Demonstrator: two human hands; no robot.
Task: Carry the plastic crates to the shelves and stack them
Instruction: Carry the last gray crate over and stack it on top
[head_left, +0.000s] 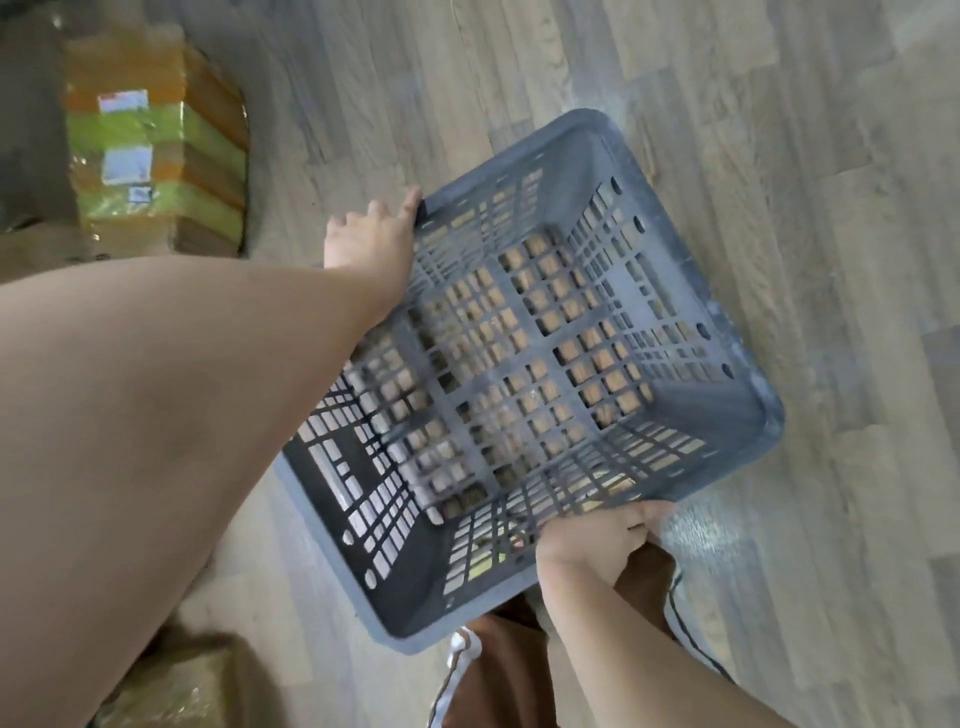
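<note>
A grey plastic crate (524, 374) is held above a wood-plank floor (779, 156).
In the head view, the crate's far-left rim is gripped by the left hand (366, 239), fingers curled over it; the near-right rim is clasped by the right hand (597, 540). Wrapped parcels (156, 150) are stacked at upper left.
</note>
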